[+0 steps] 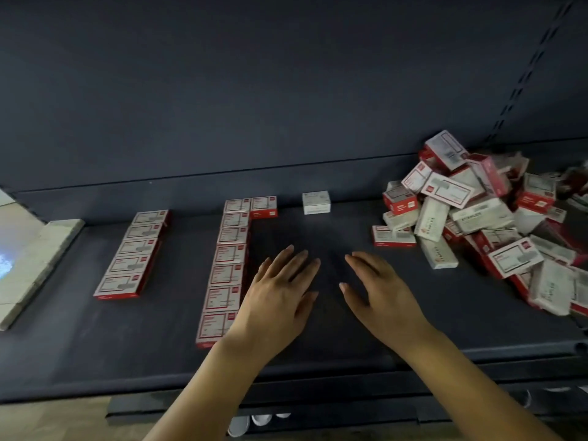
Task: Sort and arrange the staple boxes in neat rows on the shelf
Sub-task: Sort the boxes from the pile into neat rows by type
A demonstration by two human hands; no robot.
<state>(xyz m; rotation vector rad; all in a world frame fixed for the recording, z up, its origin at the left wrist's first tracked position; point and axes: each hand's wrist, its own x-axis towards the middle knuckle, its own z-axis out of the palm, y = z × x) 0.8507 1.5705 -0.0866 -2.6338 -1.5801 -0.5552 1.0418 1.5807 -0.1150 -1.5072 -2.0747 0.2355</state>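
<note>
Red-and-white staple boxes lie on a dark shelf (318, 354). One neat row (133, 254) of several boxes runs front to back at the left. A longer row (227, 265) stands in the middle, with one more box (264, 206) beside its far end. A small white box (316, 202) sits alone at the back. A jumbled pile (483, 224) of red and white boxes fills the right side. My left hand (280, 294) hovers flat beside the middle row, fingers straight, holding nothing. My right hand (378, 288) is spread over the bare shelf, empty too.
The dark back panel (254, 90) rises behind the shelf, with a slotted upright (521, 78) at the right. A pale stone ledge (41, 256) borders the shelf's left end. The shelf's front lip (318, 383) runs under my forearms.
</note>
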